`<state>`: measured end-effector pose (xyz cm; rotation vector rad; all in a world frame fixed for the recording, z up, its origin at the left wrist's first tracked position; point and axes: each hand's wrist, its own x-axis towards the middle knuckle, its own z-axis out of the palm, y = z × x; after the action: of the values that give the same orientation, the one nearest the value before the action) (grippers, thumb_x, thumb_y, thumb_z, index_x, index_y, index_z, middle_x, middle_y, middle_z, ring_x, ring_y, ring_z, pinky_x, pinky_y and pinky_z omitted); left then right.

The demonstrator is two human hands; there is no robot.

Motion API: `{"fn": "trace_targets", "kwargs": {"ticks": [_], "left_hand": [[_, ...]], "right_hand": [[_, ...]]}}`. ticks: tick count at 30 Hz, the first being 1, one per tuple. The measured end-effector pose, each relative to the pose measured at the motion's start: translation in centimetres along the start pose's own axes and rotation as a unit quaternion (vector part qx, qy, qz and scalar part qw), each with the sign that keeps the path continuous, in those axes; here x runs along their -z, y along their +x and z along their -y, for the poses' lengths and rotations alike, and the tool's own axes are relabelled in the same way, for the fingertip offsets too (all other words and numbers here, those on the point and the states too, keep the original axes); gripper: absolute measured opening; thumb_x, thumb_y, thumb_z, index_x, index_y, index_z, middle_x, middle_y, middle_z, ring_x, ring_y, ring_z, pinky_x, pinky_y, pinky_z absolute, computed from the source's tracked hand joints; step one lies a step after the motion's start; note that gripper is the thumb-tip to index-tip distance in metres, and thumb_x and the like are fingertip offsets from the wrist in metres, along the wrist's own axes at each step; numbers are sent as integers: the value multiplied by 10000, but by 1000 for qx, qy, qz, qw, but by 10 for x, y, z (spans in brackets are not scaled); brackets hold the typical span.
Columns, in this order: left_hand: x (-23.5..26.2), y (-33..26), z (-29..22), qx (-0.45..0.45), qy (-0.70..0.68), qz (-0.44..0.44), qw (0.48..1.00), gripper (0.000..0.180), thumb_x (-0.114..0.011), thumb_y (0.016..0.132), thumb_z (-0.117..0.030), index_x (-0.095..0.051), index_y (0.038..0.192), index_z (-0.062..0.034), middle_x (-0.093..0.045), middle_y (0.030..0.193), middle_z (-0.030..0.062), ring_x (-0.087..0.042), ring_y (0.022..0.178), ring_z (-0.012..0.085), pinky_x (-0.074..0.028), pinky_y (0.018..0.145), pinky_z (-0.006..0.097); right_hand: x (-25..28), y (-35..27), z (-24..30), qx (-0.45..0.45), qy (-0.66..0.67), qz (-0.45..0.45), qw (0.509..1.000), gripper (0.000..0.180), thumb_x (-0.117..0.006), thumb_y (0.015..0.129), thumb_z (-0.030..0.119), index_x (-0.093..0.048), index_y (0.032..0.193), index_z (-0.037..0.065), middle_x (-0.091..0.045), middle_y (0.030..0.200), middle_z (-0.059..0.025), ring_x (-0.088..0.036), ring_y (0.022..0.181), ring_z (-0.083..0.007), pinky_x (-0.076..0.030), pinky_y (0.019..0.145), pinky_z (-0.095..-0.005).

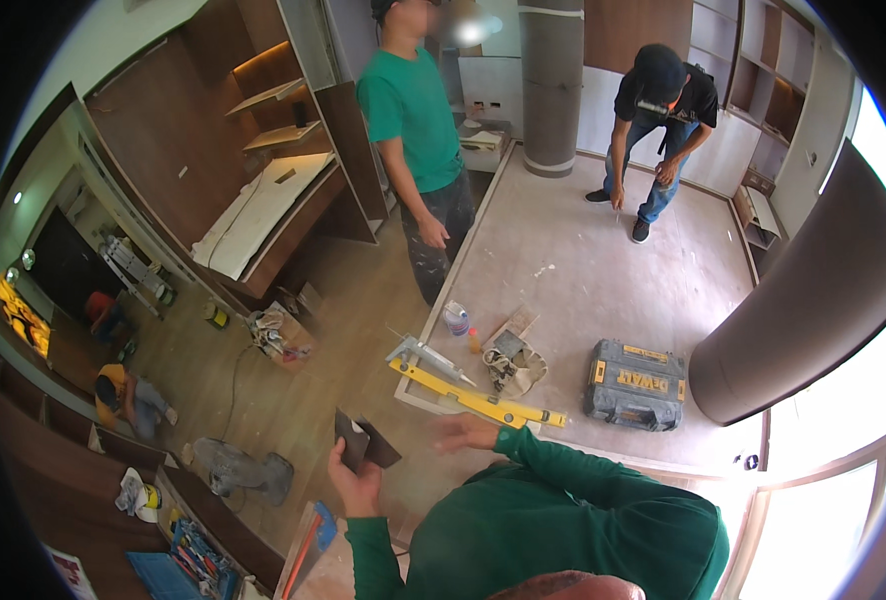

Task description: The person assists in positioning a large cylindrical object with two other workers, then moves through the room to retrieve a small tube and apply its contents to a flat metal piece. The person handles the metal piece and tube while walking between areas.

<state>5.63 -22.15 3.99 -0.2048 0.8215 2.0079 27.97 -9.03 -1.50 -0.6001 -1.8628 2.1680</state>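
My left hand (359, 488) is closed around two thin, dark brown flat pieces (365, 445), held upright and fanned apart above the wooden floor. What they are made of I cannot tell. My right hand (466, 432) is slightly blurred, its fingers stretched toward the pieces without touching them, and it holds nothing. Just beyond it, a yellow spirit level (483, 400) lies along the edge of the raised platform. A caulking gun (433, 362) rests by the level's left end. Behind them sit a pale tool pouch (519, 372) and a small orange bottle (474, 340).
A dark tool case (638, 385) stands on the platform beside a large wrapped column (803, 300). Two people, one in green (413, 130) and one bending in black (658, 120), are ahead. A fan (243, 472) and an open toolbox (193, 560) are left.
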Motion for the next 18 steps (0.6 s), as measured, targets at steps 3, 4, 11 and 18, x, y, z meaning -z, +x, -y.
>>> {"fn": "trace_targets", "kwargs": {"ticks": [3, 4, 11, 18], "left_hand": [[-42, 7, 12, 26, 10, 42, 999, 284, -616, 835, -167, -582, 1069, -10, -647, 1056, 99, -608, 999, 242, -444, 952, 382], [-54, 8, 18, 35, 13, 60, 998, 287, -610, 842, -169, -579, 1077, -9, -647, 1056, 103, -608, 1002, 244, -444, 953, 386], [-106, 28, 77, 138, 51, 120, 982, 271, -586, 859, -176, -588, 1081, -19, -646, 1057, 98, -607, 980, 250, -455, 922, 401], [-163, 29, 80, 89, 112, 88, 986, 234, -591, 862, -184, -583, 1058, -56, -649, 1009, 65, -616, 953, 222, -475, 855, 389]], "right_hand": [[-25, 0, 50, 116, 55, -14, 992, 667, -736, 821, 292, -442, 1379, 73, -639, 1087, -105, -625, 917, -159, -510, 811, -291], [-28, 0, 58, 140, 64, -29, 988, 674, -741, 819, 293, -440, 1381, 74, -637, 1091, -102, -619, 934, -154, -506, 817, -290], [-1, -4, 38, 123, 33, -312, 941, 383, -629, 912, 240, -585, 1210, 4, -649, 983, -50, -573, 905, -91, -485, 823, -282], [35, -48, 72, 188, 327, -445, 812, 312, -605, 889, 102, -546, 1171, -19, -657, 1003, -106, -656, 810, -203, -524, 777, -328]]}}
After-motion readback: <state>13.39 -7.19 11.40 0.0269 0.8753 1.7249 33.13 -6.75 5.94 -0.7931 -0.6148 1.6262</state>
